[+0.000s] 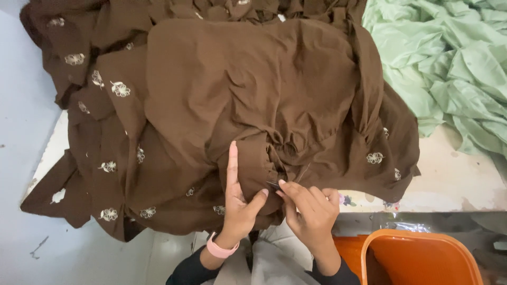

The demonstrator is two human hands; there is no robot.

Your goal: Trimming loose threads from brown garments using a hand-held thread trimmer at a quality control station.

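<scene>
While heaped brown cloth (248, 100) with pale embroidered flowers covers most of the worn table (454, 179), crumpled mint-green fabric (449, 58) crowds its far right corner and a smooth orange plastic bin (422, 258) sits below. The left hand (237, 203) lies on the soft brown folds, forefinger straight, thumb out. The right hand (311, 208) pinches a thin dark tool (273, 184) at the gathered seam.
</scene>
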